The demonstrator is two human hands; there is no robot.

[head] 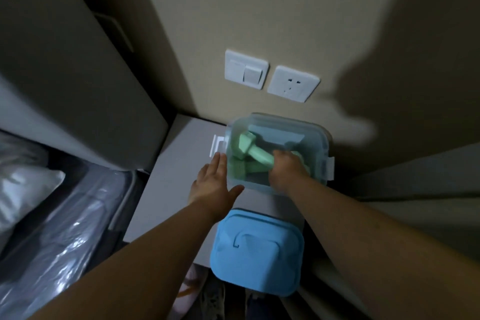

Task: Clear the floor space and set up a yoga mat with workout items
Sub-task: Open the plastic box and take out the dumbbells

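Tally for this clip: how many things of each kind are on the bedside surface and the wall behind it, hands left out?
Green dumbbells in the box, one gripped by the right hand, another below it: 2
Clear storage box, steadied by the left hand: 1
Blue lid: 1
Wall switch: 1
Wall socket: 1
Total: 6

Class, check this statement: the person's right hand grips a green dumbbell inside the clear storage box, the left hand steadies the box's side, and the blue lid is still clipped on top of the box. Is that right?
One detail is wrong. The head view shows the blue lid off the clear storage box, lying in front of it on the nightstand. The rest stands: the right hand grips a green dumbbell inside, and the left hand steadies the side.
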